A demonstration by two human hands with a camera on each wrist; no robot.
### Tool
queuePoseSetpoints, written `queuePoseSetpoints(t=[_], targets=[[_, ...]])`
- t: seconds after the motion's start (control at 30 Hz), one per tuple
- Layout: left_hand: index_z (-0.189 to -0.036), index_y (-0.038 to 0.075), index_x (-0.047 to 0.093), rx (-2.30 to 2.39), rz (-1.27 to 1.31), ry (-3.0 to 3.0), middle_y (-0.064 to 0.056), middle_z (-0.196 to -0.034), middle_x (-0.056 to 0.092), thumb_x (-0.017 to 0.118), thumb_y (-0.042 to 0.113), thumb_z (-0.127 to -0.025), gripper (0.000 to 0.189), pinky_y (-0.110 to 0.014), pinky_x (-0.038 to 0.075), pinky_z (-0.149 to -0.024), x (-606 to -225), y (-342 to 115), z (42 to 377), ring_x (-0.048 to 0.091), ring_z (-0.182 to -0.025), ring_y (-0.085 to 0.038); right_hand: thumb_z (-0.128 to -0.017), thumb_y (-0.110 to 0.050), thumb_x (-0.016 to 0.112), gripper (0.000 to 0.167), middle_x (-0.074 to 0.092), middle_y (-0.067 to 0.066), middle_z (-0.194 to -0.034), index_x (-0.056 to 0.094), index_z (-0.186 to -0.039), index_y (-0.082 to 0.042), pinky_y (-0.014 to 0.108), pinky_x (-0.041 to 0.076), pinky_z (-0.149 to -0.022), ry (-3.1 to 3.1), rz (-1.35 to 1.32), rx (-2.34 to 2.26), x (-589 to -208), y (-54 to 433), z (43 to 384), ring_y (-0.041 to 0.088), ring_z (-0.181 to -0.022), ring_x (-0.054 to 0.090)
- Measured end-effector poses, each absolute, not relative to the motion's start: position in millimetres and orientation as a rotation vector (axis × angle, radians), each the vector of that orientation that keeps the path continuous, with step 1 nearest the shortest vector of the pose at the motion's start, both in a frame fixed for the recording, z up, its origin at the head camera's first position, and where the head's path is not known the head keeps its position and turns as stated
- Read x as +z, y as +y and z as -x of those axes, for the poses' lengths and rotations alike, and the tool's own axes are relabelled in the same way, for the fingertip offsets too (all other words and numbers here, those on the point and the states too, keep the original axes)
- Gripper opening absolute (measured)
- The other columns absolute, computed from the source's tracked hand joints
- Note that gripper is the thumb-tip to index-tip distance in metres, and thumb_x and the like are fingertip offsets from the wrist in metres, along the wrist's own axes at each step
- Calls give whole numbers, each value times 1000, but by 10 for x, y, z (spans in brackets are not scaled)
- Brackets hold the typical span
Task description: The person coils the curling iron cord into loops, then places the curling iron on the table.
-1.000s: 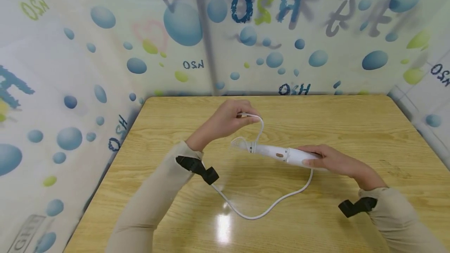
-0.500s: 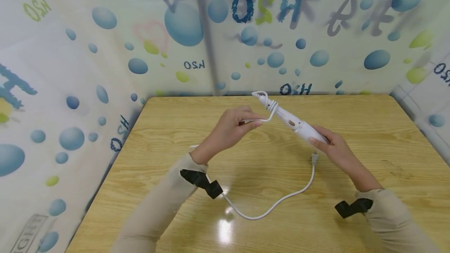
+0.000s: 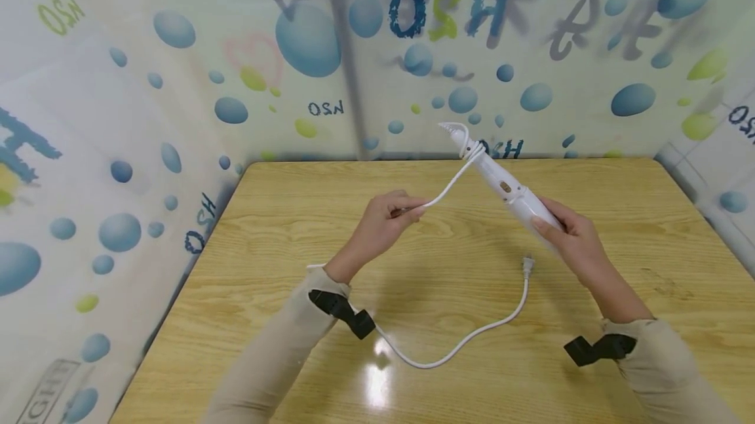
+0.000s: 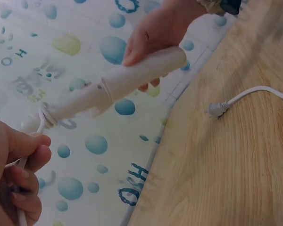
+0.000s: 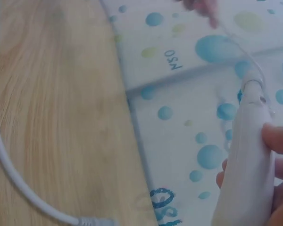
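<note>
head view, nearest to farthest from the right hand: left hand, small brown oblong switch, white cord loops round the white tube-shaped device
1. Brown switch, partway along the device
2. Cord loops, near the device's far end
3. Left hand, over on the left

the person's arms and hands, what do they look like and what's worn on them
The left sleeve and right sleeve are long, plain beige and a little wrinkled. Near the cuffs, the left strap and right strap are black, each with a small boxy black piece. The left hand and right hand wear no gloves.
</note>
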State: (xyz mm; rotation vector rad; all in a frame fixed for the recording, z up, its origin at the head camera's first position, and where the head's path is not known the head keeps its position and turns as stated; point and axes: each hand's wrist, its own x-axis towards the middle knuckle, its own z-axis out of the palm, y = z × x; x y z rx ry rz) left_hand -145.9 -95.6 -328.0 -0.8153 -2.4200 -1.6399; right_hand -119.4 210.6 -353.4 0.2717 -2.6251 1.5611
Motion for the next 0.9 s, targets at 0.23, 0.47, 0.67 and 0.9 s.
queuePoseSetpoints(t=[0.23,0.47,0.67,0.9], targets=[[-102,-7,67,-1879,681,-2366,-11,-74,58,59,2,-88,18,-23,39,-54,-3473,-1045,1565,45,-57,-12,-97,-22,48,47,47,2,-124,39,-138,0,15,41,-69,-2594,-363,1610,-3394,2024,1084,5,-93,48],[-103,-10,65,-1998,743,-2341,-11,-82,64,60,0,-87,19,-23,46,-63,-3551,-952,1649,58,-71,-23,-98,-17,46,45,46,-16,-119,38,-138,0,16,43,-71,-2540,-444,1725,-3354,2000,1016,3,-95,51],[-104,-12,63,-2013,811,-2414,-21,-91,65,57,-3,-88,19,-29,48,-66,-3531,-878,1618,57,-75,-30,-98,-14,46,42,48,-20,-116,40,-138,-4,18,44,-71,-2505,-486,1800,-3392,2011,1005,4,-95,52],[-119,-5,58,-2272,787,-2377,-6,-80,63,50,3,-94,27,-21,29,-46,-3613,-968,1721,41,-53,-9,-98,-11,45,42,50,-20,-116,39,-139,-5,19,44,-70,-2486,-511,1845,-3432,2030,1009,5,-94,52]])
